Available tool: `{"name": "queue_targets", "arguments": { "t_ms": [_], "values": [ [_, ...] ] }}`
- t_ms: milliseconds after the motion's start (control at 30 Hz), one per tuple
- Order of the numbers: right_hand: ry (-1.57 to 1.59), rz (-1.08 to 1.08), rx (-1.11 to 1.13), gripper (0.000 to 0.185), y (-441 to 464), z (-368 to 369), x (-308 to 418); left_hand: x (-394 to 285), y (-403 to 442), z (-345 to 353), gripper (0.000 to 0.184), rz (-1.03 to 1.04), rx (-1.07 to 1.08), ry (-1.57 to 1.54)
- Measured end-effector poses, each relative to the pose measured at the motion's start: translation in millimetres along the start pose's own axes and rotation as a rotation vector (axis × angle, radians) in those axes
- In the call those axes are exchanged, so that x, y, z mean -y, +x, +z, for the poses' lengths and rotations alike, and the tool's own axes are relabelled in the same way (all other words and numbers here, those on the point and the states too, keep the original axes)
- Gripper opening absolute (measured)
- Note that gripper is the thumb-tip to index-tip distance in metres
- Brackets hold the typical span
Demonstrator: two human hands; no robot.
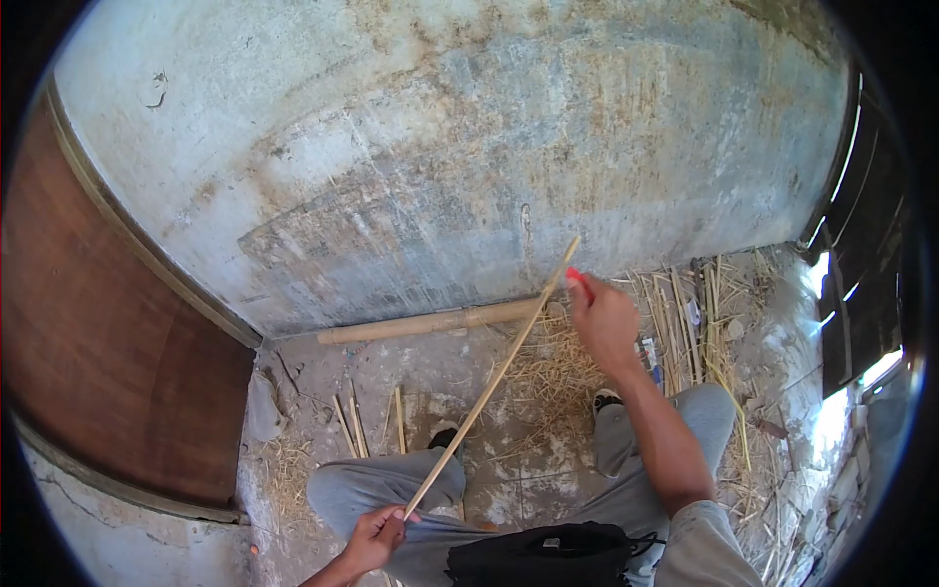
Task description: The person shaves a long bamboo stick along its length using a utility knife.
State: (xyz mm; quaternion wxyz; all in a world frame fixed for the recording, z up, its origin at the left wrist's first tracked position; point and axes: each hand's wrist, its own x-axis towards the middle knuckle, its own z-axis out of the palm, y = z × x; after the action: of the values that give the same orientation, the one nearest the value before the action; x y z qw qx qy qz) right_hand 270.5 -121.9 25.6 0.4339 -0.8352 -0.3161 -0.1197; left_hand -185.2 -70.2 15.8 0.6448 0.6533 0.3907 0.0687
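Note:
A long, thin bamboo strip (492,382) runs diagonally in front of my body, its upper end near the foot of the wall. At the strip's lower end, my left hand (377,539) is closed with thumb and fingers pinching it over my left thigh. My right hand (603,318) is raised near the upper end, fingers curled round a small red object (575,275) that is mostly hidden. The red object lies beside the strip; whether it touches it I cannot tell.
A thick bamboo pole (430,323) lies along the stained wall (489,147). Shavings (558,377) litter the floor between my feet. More strips (685,323) lie at the right, a few (352,426) at the left. A brown door panel (127,323) stands far left. A black bag (543,558) rests on my lap.

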Motion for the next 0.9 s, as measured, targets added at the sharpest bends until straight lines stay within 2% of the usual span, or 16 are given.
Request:
{"name": "queue_targets", "arguments": {
  "t_ms": [33, 67, 100, 133, 167, 200, 233, 300, 333, 467, 533, 567, 633, 733, 900],
  "values": [
    [-0.036, 0.033, -0.093, 0.034, 7.6, -2.5, -7.4, 3.5, -1.7, -4.4, 0.028, -0.002, 0.002, 0.003],
    [-0.034, 0.036, -0.093, 0.034, 14.0, -5.9, -12.7, 6.7, -3.4, -9.7, 0.026, 0.074, -0.053, 0.14],
    [0.105, 0.129, -0.089, 0.035, 20.2, -10.2, -15.7, 3.9, -4.8, -12.5, 0.024, 0.15, -0.11, 0.276],
    [0.243, 0.219, -0.084, 0.037, 23.1, -11.8, -16.4, 1.1, -5.2, -14.7, 0.024, 0.149, -0.112, 0.276],
    [0.243, 0.216, -0.082, 0.037, 21.8, -7.8, -17.5, -2.1, -4.5, -16.7, 0.022, 0.256, -0.216, 0.461],
    [0.372, 0.199, -0.055, 0.038, 17.9, -1.2, -20.6, -9.7, -3.1, -16.0, 0.02, 0.362, -0.32, 0.645],
    [0.5, 0.184, -0.028, 0.04, 13.1, 0.6, -20.3, -17.3, -1.7, -14.7, 0.02, 0.361, -0.319, 0.641],
    [0.521, 0.15, 0.002, 0.04, 2.5, 0.3, -11.1, -38.1, 2.7, -12.1, 0.019, 0.364, -0.343, 0.71],
    [0.547, 0.116, 0.03, 0.04, -1.1, -1.5, -3.5, -51.9, 3.3, -8.1, 0.019, 0.301, -0.321, 0.732],
    [0.541, 0.131, 0.096, 0.039, -7.9, -15.9, 17.0, -63.1, 21.4, -8.4, 0.022, 0.346, -0.318, 0.786],
    [0.438, -0.101, 0.004, 0.036, -6.5, -15.8, 17.2, -77.0, 35.3, -7.9, 0.025, 0.408, -0.307, 0.907],
    [0.438, -0.1, 0.006, 0.036, -5.7, -15.5, 16.5, -82.8, 42.6, -7.6, 0.025, 0.406, -0.306, 0.907],
    [0.35, -0.296, -0.029, 0.035, -4.8, -14.2, 14.4, -93.1, 58.7, -7.1, 0.025, 0.582, -0.308, 0.936],
    [0.301, -0.318, 0.007, 0.033, -7.2, -12.0, 11.1, -102.4, 84.7, -5.9, 0.025, 0.686, -0.34, 1.01],
    [0.194, -0.35, 0.021, 0.034, -6.3, -20.4, 8.5, -116.4, 104.2, 5.7, 0.026, 0.736, -0.31, 1.007]
  ]
}}
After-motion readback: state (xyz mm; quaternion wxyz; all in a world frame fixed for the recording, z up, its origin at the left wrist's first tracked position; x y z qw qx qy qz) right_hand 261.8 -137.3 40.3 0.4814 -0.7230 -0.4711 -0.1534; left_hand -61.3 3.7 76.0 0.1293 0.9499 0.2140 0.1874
